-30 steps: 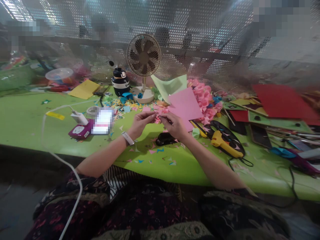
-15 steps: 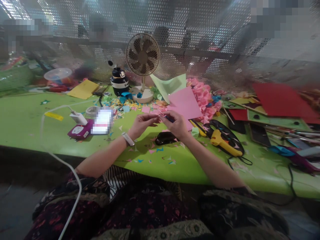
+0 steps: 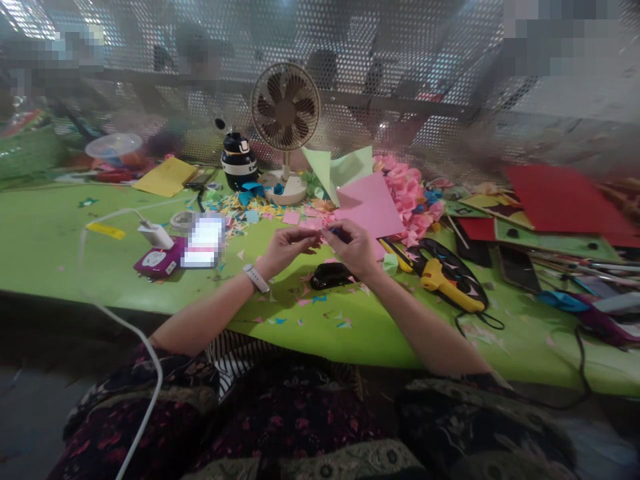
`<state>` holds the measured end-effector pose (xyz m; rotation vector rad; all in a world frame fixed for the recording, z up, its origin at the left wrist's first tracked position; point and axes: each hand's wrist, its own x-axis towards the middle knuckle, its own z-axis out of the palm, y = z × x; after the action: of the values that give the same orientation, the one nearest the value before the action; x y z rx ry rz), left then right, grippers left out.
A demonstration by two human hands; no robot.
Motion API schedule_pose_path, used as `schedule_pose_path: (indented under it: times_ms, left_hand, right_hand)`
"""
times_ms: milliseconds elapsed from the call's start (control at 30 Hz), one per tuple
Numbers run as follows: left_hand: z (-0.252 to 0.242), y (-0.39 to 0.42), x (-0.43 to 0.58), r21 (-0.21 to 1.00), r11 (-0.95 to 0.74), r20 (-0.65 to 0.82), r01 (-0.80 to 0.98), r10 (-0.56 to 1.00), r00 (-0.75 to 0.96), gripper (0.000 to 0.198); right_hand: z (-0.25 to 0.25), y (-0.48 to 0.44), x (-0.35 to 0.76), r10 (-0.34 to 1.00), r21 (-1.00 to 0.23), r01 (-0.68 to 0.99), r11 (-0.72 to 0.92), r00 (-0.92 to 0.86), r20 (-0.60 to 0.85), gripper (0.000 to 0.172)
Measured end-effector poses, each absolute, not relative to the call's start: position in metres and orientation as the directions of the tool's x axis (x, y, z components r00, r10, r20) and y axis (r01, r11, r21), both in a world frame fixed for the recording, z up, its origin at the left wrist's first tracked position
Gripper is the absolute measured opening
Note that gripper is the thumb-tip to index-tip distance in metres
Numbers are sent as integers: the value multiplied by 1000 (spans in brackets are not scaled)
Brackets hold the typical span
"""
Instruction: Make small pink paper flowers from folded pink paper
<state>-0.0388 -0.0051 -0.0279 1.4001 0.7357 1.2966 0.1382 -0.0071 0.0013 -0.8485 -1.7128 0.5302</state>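
Both my hands are raised a little above the green table [image 3: 60, 247], close together. My left hand [image 3: 286, 245], with a white watch on the wrist, pinches a small pink paper piece [image 3: 316, 235] between thumb and fingers. My right hand [image 3: 354, 249] is closed on the same small piece from the other side, with something thin and dark blue at its fingertips. A black stapler-like object [image 3: 330, 275] lies on the table just under my hands. Behind them stands a pink paper sheet [image 3: 370, 205].
A small desk fan [image 3: 285, 110], a black bottle [image 3: 239, 162], pink paper flowers [image 3: 407, 190], a yellow glue gun [image 3: 447, 287] with its cord, a white charger and cable [image 3: 155, 235], red card sheets [image 3: 565, 197] and paper scraps lie about. A perforated metal screen stands behind.
My hands have stayed in place, with the fingers working slightly on the small pink piece. The view has shifted a little.
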Motion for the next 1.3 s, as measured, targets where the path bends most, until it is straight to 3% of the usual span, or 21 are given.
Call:
schedule_pose_path:
  times_ms: [367, 700, 967, 1300]
  left_hand:
    - [-24, -9, -38, 943, -264, 306, -203, 926, 221, 42]
    - [-20, -11, -36, 906, -393, 415, -154, 897, 151, 44]
    - [-18, -13, -37, 864, -499, 503, -63, 857, 109, 38]
    - [-17, -16, -36, 869, -484, 494, -104, 860, 124, 39]
  right_hand:
    - [0, -7, 138, 793, -751, 256, 609, -183, 581, 23]
    - [8, -17, 139, 826, -818, 165, 551, -252, 505, 25]
    - [5, -13, 142, 779, -740, 243, 627, -172, 603, 24]
    - [9, -17, 138, 778, -752, 210, 625, -242, 580, 21]
